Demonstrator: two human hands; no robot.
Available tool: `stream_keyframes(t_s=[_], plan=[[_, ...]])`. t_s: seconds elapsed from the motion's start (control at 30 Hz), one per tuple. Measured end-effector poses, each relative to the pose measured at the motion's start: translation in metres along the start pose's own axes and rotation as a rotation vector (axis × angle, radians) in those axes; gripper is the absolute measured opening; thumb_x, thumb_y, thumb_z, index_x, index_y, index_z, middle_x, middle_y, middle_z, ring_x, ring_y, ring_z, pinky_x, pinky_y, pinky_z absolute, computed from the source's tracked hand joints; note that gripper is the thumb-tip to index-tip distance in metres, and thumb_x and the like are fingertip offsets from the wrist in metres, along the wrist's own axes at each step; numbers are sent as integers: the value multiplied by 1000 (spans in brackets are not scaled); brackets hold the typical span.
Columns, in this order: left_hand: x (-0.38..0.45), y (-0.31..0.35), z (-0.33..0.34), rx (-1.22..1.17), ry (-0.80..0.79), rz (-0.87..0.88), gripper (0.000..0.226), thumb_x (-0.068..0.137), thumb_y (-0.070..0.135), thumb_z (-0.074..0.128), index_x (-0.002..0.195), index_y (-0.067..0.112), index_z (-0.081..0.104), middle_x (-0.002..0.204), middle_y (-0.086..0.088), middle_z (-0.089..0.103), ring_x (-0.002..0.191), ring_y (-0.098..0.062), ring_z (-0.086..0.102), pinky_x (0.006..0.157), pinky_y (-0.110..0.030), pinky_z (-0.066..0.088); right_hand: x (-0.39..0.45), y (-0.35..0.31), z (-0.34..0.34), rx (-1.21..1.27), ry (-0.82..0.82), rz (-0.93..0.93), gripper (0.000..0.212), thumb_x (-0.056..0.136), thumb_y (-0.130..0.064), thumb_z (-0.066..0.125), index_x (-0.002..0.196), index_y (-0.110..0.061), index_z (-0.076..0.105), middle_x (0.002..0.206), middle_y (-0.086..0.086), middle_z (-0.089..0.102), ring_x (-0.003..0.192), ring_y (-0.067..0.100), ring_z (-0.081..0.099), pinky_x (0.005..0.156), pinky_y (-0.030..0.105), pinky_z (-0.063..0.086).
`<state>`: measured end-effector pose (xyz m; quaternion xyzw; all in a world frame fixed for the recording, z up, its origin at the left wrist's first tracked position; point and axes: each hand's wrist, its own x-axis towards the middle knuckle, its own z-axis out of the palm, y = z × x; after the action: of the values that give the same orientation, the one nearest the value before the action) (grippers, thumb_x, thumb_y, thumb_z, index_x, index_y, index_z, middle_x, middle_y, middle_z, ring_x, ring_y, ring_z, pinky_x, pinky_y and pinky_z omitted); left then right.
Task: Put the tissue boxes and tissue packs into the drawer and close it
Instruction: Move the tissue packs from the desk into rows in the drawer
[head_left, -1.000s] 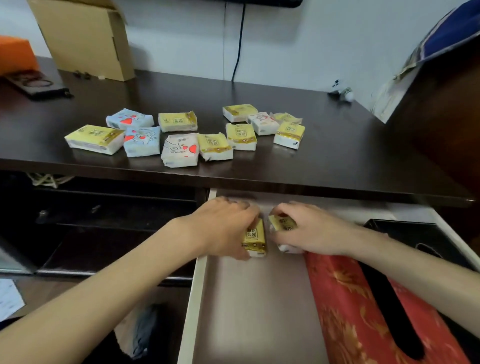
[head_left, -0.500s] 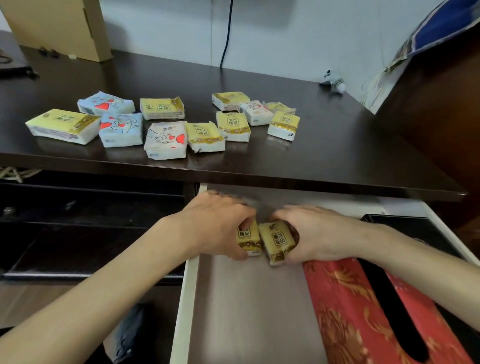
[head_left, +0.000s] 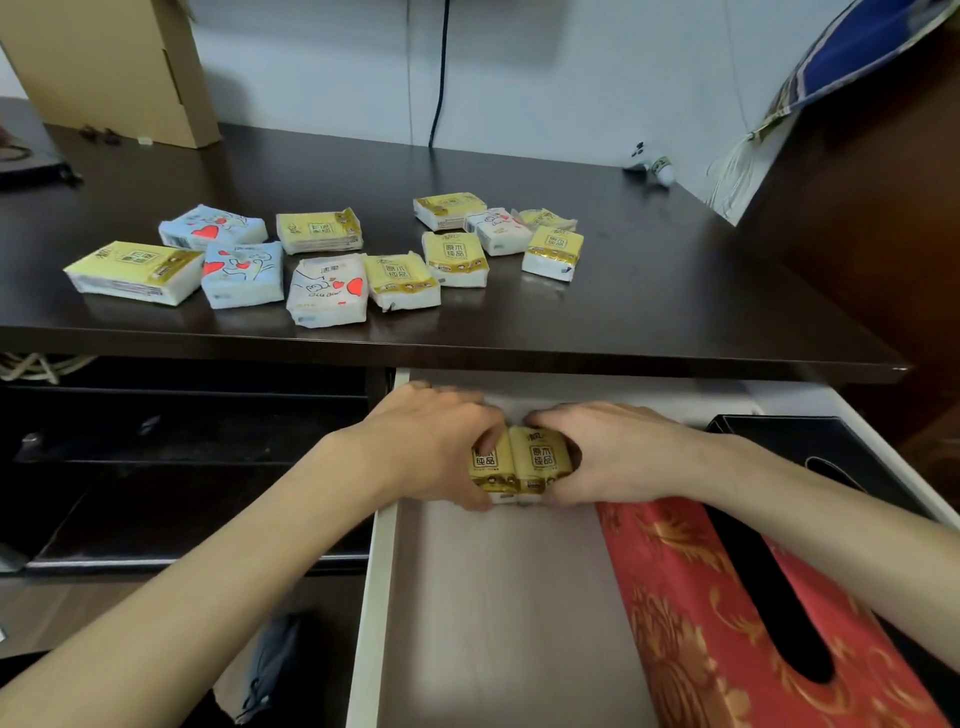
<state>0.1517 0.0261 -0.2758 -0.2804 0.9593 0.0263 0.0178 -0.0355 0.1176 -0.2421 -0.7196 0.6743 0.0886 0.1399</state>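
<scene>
Two small yellow plastic-wrapped tissue packs (head_left: 519, 464) set into open white drawer (head_left: 371, 597).
Left hand (head_left: 431, 447) and right hand (head_left: 602, 457) each pinch one (soft, light, slick wrap); hold the sides.

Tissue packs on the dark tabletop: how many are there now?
11, in two groups: six on the left, five on the right. None seems hidden.
</scene>
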Motion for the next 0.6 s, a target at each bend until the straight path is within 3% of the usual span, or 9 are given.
stream_keyframes(t_s=[0.13, 0.2, 0.27, 0.4, 0.5, 0.6], plan=[[-3, 2, -4, -39, 83, 9, 50, 56, 72, 66, 85, 36, 47, 92, 17, 43, 89, -9, 47, 72, -30, 33, -1, -1, -1, 32, 53, 19, 63, 70, -71, 66, 120, -34, 54, 117, -11, 65, 105, 20, 66, 85, 43, 55], [-7, 6, -11, -114, 105, 0, 50, 57, 73, 66, 86, 36, 48, 96, 18, 46, 91, -7, 47, 73, -28, 38, -8, -2, 2, 56, 164, 44, 72, 76, -67, 59, 139, -34, 48, 137, -11, 58, 125, 20, 58, 99, 44, 50], [-12, 13, -21, -187, 120, -20, 46, 62, 71, 66, 85, 34, 50, 94, 18, 49, 92, -4, 48, 72, -25, 41, -22, -1, 4, 127, 343, 49, 65, 86, -60, 53, 146, -36, 45, 143, -17, 52, 134, 14, 48, 101, 40, 47], [-30, 19, -47, -387, 284, -67, 30, 80, 61, 63, 78, 31, 57, 82, 16, 62, 80, -3, 59, 68, -28, 49, -46, 7, -13, 199, 554, -10, 36, 90, -54, 47, 121, -41, 60, 112, -26, 59, 106, 2, 57, 80, 29, 45], [-36, 12, -81, -519, 422, -63, 24, 84, 55, 60, 78, 32, 62, 79, 17, 68, 79, -6, 65, 65, -24, 51, -46, 17, -47, 245, 670, -30, 28, 86, -53, 47, 103, -39, 65, 93, -27, 61, 83, 0, 62, 69, 29, 47], [-9, -9, -115, -437, 509, -102, 19, 81, 52, 62, 80, 33, 63, 81, 15, 68, 81, -4, 64, 66, -26, 50, -15, 34, -86, 254, 712, -15, 24, 87, -48, 54, 103, -38, 68, 101, -22, 68, 91, 9, 65, 78, 37, 53]])
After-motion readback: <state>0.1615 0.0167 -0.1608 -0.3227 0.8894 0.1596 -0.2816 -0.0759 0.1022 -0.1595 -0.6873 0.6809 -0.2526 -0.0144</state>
